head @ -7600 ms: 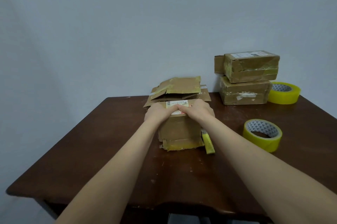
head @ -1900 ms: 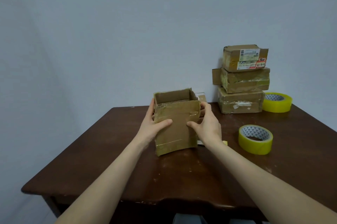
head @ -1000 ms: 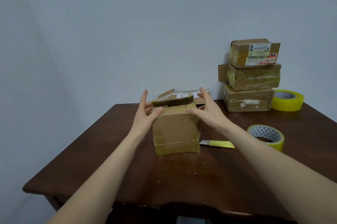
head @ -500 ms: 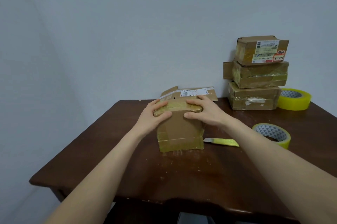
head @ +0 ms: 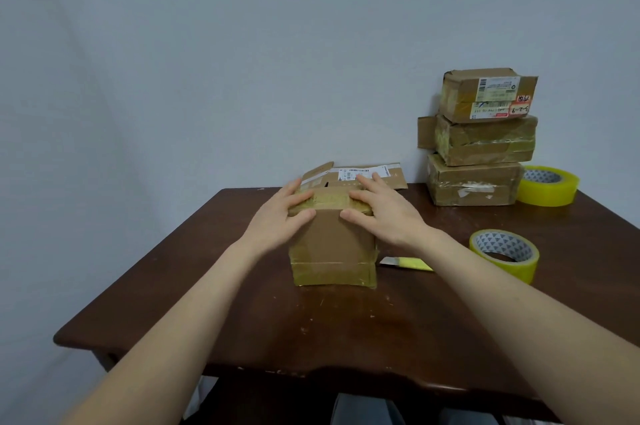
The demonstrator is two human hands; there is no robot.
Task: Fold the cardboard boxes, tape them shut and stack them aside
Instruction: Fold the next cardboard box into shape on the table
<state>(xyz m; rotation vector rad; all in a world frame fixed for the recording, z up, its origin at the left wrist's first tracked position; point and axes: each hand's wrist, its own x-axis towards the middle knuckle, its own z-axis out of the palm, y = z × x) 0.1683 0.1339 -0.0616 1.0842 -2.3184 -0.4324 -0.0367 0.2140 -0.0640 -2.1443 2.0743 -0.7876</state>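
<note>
Nearest me on the desk (head: 346, 338), my left hand (head: 278, 217) and right hand (head: 386, 215) press the top flaps of the box (head: 332, 246) down. The fingers (head: 381, 192) lie flat, thumbs on its front, clutching nothing. It stands mid-desk, folded, and I judge taping is next. The cutter (head: 408, 263) and tape roll (head: 505, 253) wait just right. Behind lies a flattened carton (head: 367, 174), still to fold. Far right, three stacked boxes (head: 481, 137) look done.
</note>
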